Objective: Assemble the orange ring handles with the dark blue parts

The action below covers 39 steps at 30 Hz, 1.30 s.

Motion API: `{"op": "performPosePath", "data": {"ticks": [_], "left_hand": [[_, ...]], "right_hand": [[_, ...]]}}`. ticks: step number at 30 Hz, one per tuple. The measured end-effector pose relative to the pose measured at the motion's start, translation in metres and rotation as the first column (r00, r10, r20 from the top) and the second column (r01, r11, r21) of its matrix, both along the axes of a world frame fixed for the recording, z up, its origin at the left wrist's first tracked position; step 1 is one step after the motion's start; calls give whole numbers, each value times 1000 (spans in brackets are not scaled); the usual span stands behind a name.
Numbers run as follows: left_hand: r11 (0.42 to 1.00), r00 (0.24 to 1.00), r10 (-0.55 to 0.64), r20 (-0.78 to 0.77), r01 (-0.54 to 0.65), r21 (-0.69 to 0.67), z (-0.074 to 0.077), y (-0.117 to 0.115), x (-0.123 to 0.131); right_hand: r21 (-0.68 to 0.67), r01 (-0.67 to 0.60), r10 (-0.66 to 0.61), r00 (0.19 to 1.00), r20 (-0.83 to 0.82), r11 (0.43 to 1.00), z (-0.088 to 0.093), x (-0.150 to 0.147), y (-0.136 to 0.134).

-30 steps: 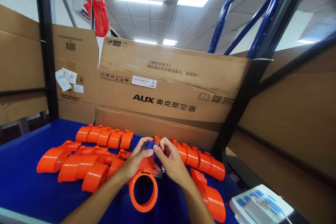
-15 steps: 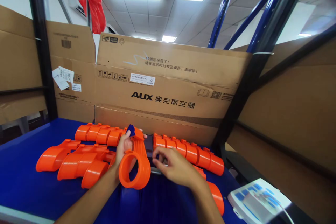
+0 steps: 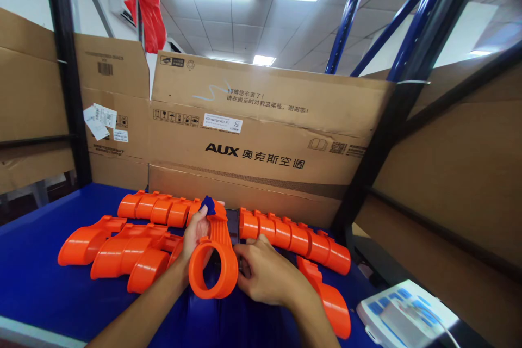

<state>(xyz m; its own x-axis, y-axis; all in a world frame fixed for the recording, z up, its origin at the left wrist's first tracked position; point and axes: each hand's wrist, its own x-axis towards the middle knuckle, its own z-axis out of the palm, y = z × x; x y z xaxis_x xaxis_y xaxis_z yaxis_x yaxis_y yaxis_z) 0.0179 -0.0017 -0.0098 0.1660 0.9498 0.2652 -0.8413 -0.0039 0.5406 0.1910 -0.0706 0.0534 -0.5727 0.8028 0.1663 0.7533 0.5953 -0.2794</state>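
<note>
My left hand (image 3: 196, 231) is wrapped round the upper stem of an orange plastic part with a large ring (image 3: 233, 277) at its lower end. A small dark blue piece (image 3: 208, 205) sits at the top of this part, beside my left thumb. Just right of the ring is my right hand (image 3: 267, 272), its fingers curled in. What those fingers hold, if anything, is hidden. Behind my hands, similar orange parts stand in a left row (image 3: 162, 210) and a right row (image 3: 299, 240). More orange parts (image 3: 122, 255) lie nearer on the left, and others (image 3: 335, 310) at the right.
A blue surface (image 3: 32, 239) lies under the parts. Cardboard sheets (image 3: 183, 141) stand along the back and sides, between dark metal posts (image 3: 362, 174). At the lower right is a white device with blue keys (image 3: 408, 310). A dark flat object (image 3: 232, 223) lies between the rows.
My right hand has moved down and left, close beside the ring, with its fingers more curled. The orange part in my left hand has shifted slightly right and down.
</note>
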Motion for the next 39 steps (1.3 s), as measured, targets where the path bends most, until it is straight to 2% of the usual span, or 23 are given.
{"op": "performPosePath", "data": {"ticks": [3,8,14,17,22,26,29,31,34,37,39], "left_hand": [[1000,1000,-19,-8,19,2,7,-5,1],[999,999,40,5,-40,16,16,-18,5],[1000,1000,-4,16,4,-3,5,-8,0],[996,995,-93,-30,93,-6,-1,-2,-3],[986,986,-159,-57,161,44,-2,-6,1],[968,965,-234,-121,242,62,2,-16,7],[947,939,-281,-198,305,103,6,-25,10],[937,925,-291,-246,328,121,8,-30,11],[946,923,-258,-284,302,122,7,-30,13],[959,946,-238,-221,266,103,5,-25,14],[963,956,-245,-160,259,76,4,-21,14]], "right_hand": [[-5,7,-7,1000,-2,1000,0,0,2],[-44,33,-35,998,-46,998,-1,9,9],[-123,-10,-28,953,-301,992,-4,23,16],[-56,15,-38,894,-446,998,-4,29,22],[100,236,-111,738,-665,967,-5,36,35],[117,353,-132,607,-784,928,-8,40,41],[104,412,-154,548,-822,905,-10,39,43],[83,406,-156,521,-839,910,-11,34,44],[34,321,-130,473,-871,946,-12,24,43],[-30,197,-111,415,-903,980,-12,15,42],[-68,125,-114,419,-901,990,-12,12,41]]}}
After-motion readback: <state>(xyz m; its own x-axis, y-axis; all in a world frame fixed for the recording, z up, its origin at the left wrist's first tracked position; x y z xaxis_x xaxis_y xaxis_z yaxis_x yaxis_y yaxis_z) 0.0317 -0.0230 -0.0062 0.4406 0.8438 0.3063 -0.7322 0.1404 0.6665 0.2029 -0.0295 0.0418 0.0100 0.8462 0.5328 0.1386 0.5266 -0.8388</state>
